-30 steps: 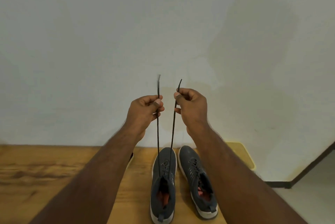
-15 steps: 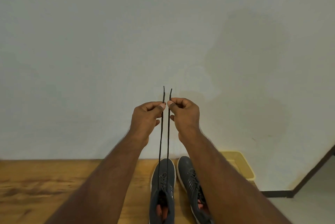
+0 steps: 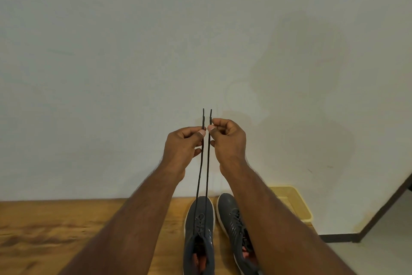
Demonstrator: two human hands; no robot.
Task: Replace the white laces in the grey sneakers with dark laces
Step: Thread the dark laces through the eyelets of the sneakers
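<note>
Both hands point(image 3: 207, 141) closed together, dark lace ends point(image 3: 207, 116) now parallel.

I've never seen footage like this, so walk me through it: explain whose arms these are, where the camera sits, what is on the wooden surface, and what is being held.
There is no machine here. A person wears a wide-angle camera on the head, looking forward and down, so both bare arms reach into view from below. The left hand and right hand are raised in front of a plain pale wall. Each pinches one end of a thin dark shoelace, whose two strands run down, close together, into the left grey sneaker with a white sole. The right grey sneaker, already dark-laced, stands beside it on the wooden tabletop. A yellow plastic basket sits behind.
</note>
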